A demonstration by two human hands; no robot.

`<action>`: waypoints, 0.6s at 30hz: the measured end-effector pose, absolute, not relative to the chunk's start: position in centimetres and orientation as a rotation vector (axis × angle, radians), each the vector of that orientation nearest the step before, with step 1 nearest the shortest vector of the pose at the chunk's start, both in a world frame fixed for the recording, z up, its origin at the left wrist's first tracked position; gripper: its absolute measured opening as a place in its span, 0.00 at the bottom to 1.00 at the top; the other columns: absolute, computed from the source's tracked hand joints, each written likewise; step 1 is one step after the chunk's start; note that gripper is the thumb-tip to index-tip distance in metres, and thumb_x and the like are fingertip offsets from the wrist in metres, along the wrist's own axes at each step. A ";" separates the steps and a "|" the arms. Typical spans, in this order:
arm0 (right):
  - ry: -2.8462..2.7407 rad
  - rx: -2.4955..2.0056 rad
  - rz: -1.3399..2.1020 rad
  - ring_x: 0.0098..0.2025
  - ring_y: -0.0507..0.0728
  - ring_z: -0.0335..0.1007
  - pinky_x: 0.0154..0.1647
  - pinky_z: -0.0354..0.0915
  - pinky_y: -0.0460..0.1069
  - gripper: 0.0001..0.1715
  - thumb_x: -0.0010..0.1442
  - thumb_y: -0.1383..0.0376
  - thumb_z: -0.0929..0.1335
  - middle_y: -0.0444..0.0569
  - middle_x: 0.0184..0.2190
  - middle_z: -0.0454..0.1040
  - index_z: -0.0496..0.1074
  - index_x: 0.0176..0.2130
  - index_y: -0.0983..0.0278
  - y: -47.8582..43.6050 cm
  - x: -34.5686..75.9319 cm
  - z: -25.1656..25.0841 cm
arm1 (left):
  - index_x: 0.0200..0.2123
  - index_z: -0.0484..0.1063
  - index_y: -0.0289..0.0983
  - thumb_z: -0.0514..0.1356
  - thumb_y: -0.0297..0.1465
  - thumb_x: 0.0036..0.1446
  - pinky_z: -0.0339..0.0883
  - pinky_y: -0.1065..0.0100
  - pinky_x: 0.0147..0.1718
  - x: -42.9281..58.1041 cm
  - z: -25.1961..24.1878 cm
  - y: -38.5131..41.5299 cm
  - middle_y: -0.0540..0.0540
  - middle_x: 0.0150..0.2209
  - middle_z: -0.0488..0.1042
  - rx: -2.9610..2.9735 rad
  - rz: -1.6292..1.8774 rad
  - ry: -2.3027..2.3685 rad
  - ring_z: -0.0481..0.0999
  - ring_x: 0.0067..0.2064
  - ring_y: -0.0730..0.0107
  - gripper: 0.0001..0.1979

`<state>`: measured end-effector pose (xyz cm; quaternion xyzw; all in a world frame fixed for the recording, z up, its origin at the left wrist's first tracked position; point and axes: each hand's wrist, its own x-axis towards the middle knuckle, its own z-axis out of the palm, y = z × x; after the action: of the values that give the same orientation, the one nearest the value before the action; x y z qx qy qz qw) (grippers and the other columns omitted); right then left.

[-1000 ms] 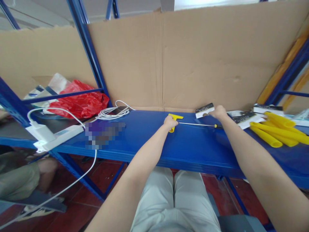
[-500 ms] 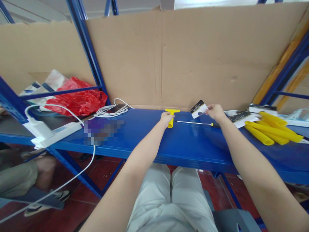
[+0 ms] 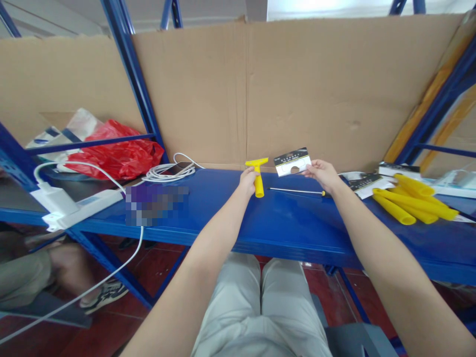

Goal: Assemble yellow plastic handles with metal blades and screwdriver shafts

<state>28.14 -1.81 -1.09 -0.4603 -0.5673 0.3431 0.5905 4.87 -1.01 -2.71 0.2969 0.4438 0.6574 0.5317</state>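
Note:
My left hand [image 3: 248, 177] is closed round a yellow T-shaped scraper [image 3: 258, 178] and holds it upright just above the blue shelf [image 3: 282, 218]. My right hand [image 3: 323, 173] pinches a small black-and-white card [image 3: 292, 162] by its right end, raised beside the scraper. A thin screwdriver [image 3: 297, 191] with a yellow-and-black handle lies on the shelf below the card, between my two hands.
Several yellow tubes [image 3: 412, 203] and more black-and-white cards [image 3: 366, 182] lie at the right. At the left are a coiled white cable [image 3: 169, 171], a white power strip [image 3: 74, 208] and a red bag [image 3: 115, 151]. Cardboard [image 3: 297, 84] backs the shelf. Another person's legs [image 3: 55, 272] show lower left.
Both hands have lifted off the shelf. The scraper has turned upright in my left hand, and my right hand has raised the card and brought it left toward the scraper.

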 end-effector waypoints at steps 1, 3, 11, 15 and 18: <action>-1.313 -1.049 0.836 0.27 0.48 0.74 0.34 0.71 0.43 0.08 0.59 0.73 0.71 0.44 0.24 0.74 0.68 0.30 0.65 -1.8 28.1 -1.1 | 0.51 0.74 0.36 0.58 0.11 0.45 0.72 0.69 0.38 4.8 -2.7 -1.0 0.46 0.37 0.79 0.693 1.572 1.039 0.79 0.35 0.70 0.29; -1.293 -1.023 0.902 0.26 0.48 0.73 0.33 0.72 0.43 0.09 0.58 0.73 0.71 0.43 0.24 0.74 0.69 0.30 0.65 -1.8 28.1 -1.2 | 0.51 0.75 0.37 0.57 0.11 0.44 0.72 0.69 0.38 4.7 -2.7 -1.1 0.47 0.36 0.79 0.693 1.570 1.009 0.77 0.33 0.71 0.31; -1.285 -0.972 1.064 0.25 0.47 0.71 0.38 0.73 0.44 0.10 0.58 0.75 0.71 0.44 0.23 0.74 0.70 0.28 0.65 -2.2 27.7 -1.1 | 0.48 0.79 0.40 0.56 0.11 0.44 0.71 0.72 0.40 4.1 -2.6 -0.9 0.49 0.40 0.79 0.768 1.555 1.016 0.78 0.37 0.71 0.30; -1.356 -0.944 1.099 0.27 0.48 0.72 0.41 0.74 0.46 0.07 0.56 0.73 0.73 0.45 0.26 0.75 0.72 0.30 0.65 -2.3 27.6 -1.2 | 0.51 0.76 0.39 0.58 0.12 0.48 0.71 0.72 0.41 4.2 -2.6 -0.5 0.47 0.43 0.79 0.709 1.577 0.976 0.79 0.41 0.69 0.29; -1.389 -0.929 1.131 0.27 0.48 0.72 0.41 0.74 0.47 0.08 0.55 0.72 0.74 0.46 0.27 0.76 0.72 0.29 0.65 -2.2 27.5 -1.4 | 0.55 0.72 0.39 0.59 0.13 0.50 0.71 0.73 0.43 4.3 -2.6 -0.3 0.45 0.48 0.78 0.627 1.622 0.881 0.79 0.43 0.71 0.30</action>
<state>27.53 -2.25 -1.35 -0.3896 -0.5825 0.4743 0.5329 4.34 -0.26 -2.57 0.2662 0.3741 0.6887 0.5612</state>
